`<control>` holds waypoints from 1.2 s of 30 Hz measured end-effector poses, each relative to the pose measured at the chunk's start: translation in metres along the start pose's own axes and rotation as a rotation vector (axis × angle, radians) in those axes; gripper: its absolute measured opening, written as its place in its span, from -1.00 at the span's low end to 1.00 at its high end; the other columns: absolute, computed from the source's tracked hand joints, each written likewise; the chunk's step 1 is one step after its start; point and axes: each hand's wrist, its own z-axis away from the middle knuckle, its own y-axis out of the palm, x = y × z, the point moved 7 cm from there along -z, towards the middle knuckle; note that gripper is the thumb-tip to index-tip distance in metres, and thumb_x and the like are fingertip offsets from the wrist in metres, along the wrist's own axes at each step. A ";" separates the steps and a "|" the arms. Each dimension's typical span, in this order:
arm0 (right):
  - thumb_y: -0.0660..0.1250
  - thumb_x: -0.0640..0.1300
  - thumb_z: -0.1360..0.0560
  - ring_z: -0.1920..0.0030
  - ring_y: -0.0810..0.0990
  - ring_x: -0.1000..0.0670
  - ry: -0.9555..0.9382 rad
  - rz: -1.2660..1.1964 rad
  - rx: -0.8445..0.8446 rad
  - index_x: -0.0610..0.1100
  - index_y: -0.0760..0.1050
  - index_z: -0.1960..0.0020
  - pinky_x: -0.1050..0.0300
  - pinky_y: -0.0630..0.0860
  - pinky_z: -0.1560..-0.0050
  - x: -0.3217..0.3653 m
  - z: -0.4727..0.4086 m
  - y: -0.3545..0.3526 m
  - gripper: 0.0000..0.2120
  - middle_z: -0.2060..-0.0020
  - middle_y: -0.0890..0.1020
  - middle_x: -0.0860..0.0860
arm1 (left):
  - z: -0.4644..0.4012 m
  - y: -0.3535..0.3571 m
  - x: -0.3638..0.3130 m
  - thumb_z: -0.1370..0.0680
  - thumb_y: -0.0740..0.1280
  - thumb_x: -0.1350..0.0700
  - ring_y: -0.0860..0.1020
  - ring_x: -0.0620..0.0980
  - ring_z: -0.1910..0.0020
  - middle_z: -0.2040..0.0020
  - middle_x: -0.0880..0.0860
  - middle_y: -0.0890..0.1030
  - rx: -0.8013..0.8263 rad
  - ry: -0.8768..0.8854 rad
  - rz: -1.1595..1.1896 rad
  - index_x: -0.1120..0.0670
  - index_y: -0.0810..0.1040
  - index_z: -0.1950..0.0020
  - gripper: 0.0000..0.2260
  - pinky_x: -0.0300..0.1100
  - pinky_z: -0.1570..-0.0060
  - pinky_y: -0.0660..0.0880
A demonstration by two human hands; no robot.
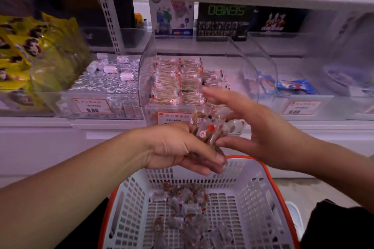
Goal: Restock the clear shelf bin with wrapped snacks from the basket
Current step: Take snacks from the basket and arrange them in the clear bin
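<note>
The left hand [182, 147] holds a bunch of wrapped snacks [206, 129] above the far rim of the basket [261, 192], its fingers [210, 162] curled round the lower ends of the packets so that the bundle fans upward and away from the person; the right hand [261, 127] is beside it, fingers spread and straight, the forefinger reaching forward toward the clear shelf bin [240, 70] while the thumb comes in under the bundle, near it, though whether it touches a wrapper cannot be told through the blur; the bin sits on the shelf straight ahead of and above both hands, its open front facing the person, with stacked packets [178, 81] filling its left and middle and a bare gap at its right side; that gap lies just beyond the right hand's forefinger, so the right hand is the nearer one to the empty space, and the left hand's bundle would have to travel forward and a little rightward to reach it; the stacked packets lie flat with their long sides running across the bin, while the held ones stand roughly on end, so they probably need turning flat before they are laid in; more loose wrapped snacks [188, 208] lie scattered over the floor of the basket, so the restocking looks well short of finished.
</note>
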 end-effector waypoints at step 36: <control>0.49 0.00 -0.36 0.24 0.48 -0.07 0.337 0.543 0.096 -0.18 0.55 0.14 0.13 0.32 0.35 -0.094 -0.143 0.008 -0.74 0.27 0.55 -0.05 | 0.089 -0.122 -0.085 -0.45 0.46 0.02 0.47 0.06 0.36 0.38 -0.02 0.46 -1.282 0.347 -1.291 -0.01 0.35 0.31 -0.70 -0.15 0.40 0.29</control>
